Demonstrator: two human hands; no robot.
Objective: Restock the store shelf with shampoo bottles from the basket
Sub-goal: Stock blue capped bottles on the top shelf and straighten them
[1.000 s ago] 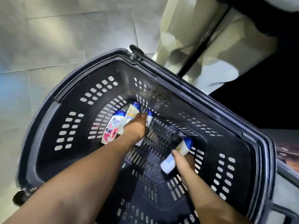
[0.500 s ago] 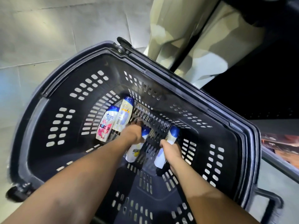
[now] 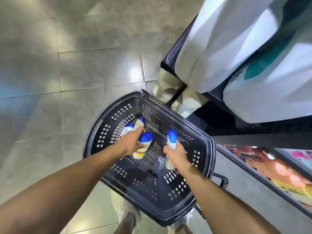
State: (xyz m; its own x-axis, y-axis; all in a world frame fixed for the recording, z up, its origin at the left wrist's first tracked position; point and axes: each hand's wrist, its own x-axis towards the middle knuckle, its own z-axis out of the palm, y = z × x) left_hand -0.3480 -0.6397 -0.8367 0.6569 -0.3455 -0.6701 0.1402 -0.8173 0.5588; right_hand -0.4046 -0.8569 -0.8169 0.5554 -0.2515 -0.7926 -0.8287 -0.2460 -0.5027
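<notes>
Grey glossy tiled floor point(image 3: 81, 70) carries a black perforated plastic shopping basket point(image 3: 108, 122). On the basket bottom, far-left corner: white blue-capped pink-label shampoo bottle point(image 3: 126, 131) beside a white blue-capped yellow-label shampoo bottle point(image 3: 139, 123). Dark metal store shelf point(image 3: 253, 141) stands at right, with blurred orange and pink packs point(image 3: 283, 171) on a lower tier.
</notes>
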